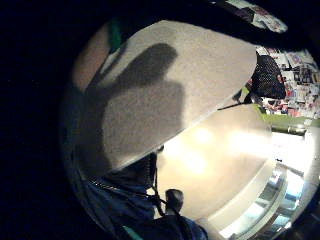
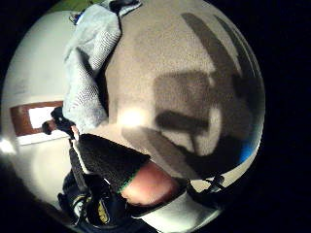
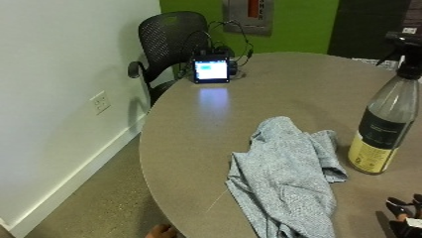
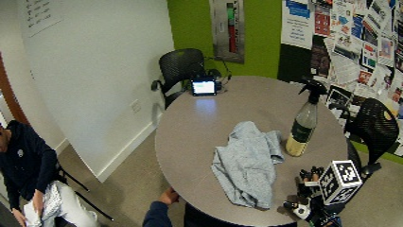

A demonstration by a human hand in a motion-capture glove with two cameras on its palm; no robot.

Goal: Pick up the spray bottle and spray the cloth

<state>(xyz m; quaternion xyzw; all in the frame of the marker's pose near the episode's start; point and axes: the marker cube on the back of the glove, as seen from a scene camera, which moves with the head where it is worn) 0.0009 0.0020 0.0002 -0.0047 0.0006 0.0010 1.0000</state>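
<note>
The spray bottle (image 3: 388, 119) stands upright on the round grey bench (image 3: 198, 134) at the right side, untouched, with the crumpled grey-blue cloth (image 3: 287, 173) lying just to its left and reaching down to the near edge. The gloved right hand (image 4: 310, 182) hovers over the near right part of the bench, apart from the bottle and holding nothing — its grip looks relaxed, fingers only loosely bent, though little of it shows. At the far side sits a small lit screen (image 3: 211, 69) with cables, a black mesh chair (image 3: 168, 37) behind it — and a bare hand (image 4: 169, 195) rests at the near left edge.
</note>
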